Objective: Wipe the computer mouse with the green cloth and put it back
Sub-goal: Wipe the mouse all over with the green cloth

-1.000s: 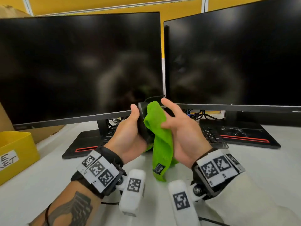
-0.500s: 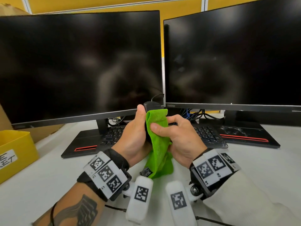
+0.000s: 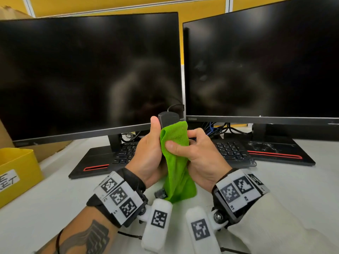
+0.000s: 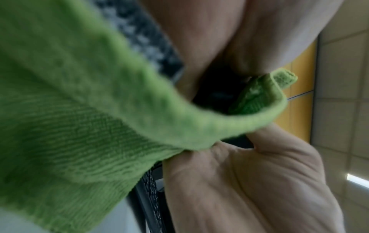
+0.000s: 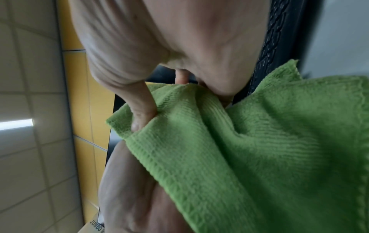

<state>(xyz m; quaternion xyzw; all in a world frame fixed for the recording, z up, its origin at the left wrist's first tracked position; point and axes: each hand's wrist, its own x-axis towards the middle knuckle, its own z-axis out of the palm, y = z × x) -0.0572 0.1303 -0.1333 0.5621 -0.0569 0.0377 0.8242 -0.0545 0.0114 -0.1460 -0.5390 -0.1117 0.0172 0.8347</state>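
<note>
A black wired computer mouse (image 3: 168,118) is held upright above the desk in my left hand (image 3: 150,153), thumb along its left side. Most of the mouse is hidden by the green cloth (image 3: 175,158), which my right hand (image 3: 198,153) presses against it with the thumb on the front of the cloth. The cloth hangs down between both wrists. In the left wrist view the green cloth (image 4: 83,110) fills the left half and a dark part of the mouse (image 4: 215,93) shows between the fingers. In the right wrist view my thumb pinches the cloth (image 5: 229,141).
Two dark monitors (image 3: 88,70) (image 3: 262,61) stand close behind the hands, each on a black base. A black keyboard (image 3: 231,149) lies under them. A yellow bin (image 3: 16,173) sits at the left edge on the white desk (image 3: 293,184).
The hands have drawn together and risen slightly. My right hand, open-fingered a second ago, has curled onto the cloth and slid it up over the mouse.
</note>
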